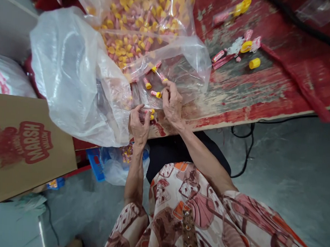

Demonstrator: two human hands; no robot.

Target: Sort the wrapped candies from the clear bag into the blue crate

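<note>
My left hand (139, 126) is at the table's front edge, its fingers closed around a couple of small pink tubes with yellow caps (152, 114). To the right, my right hand (172, 101) has thumb and forefinger close together at the yellow end of another capped tube (156, 94). Whether they pinch that tube or only touch it is hard to tell. A few more such tubes (147, 82) lie loose just beyond, at the mouth of a clear plastic bag (194, 64). Behind them the bag is heaped with many pink tubes with yellow caps (136, 30).
A bunched translucent bag (70, 74) stands at left, above a cardboard box (28, 146). On the worn red table (230, 90) lie a yellow cap (254, 63), wrapper scraps (235, 46) and a red strip (297, 84). Under the table edge is a blue crate (96, 164). A black cable (246, 153) hangs at right.
</note>
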